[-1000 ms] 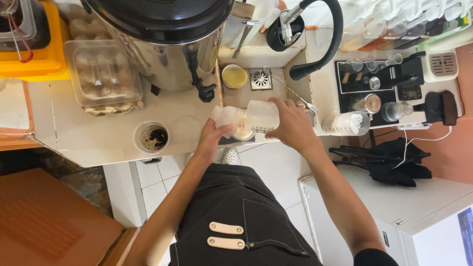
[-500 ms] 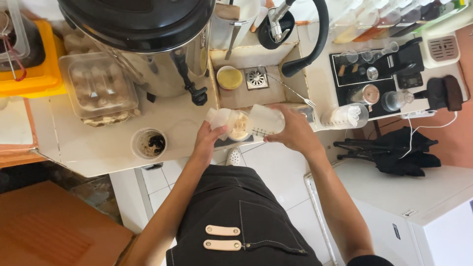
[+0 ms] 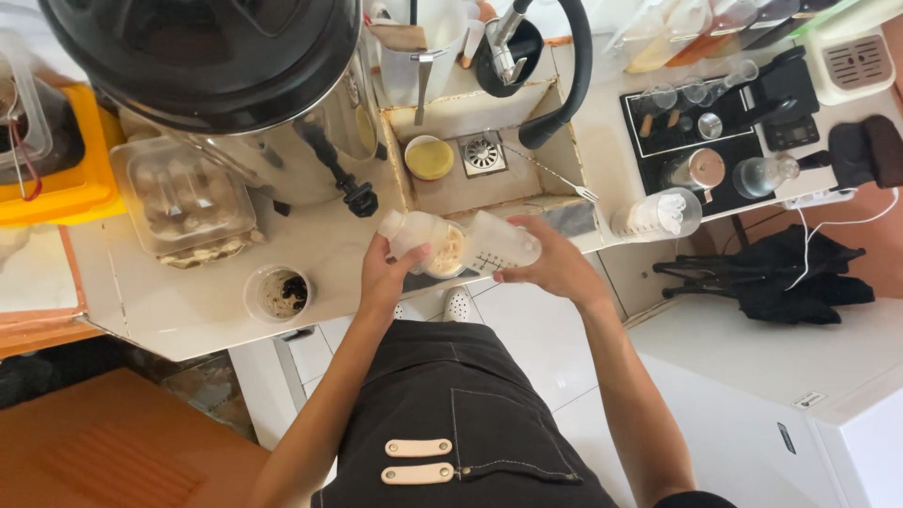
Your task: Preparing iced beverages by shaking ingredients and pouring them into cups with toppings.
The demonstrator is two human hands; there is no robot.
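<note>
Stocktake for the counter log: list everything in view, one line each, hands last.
urn: one, steel with black lid, counter's left
sink: one, beige, centre
yellow dish: one, in sink
clear lidded box: one, beside urn
cup with dark dregs: one, white, counter's front edge
yellow tray: one, far left
black tray: one, right, holding glasses
lying bottle: one, clear, right of sink
clear bottles: two, one per hand, mouths meeting
left hand: grips one bottle
right hand: grips the other
</note>
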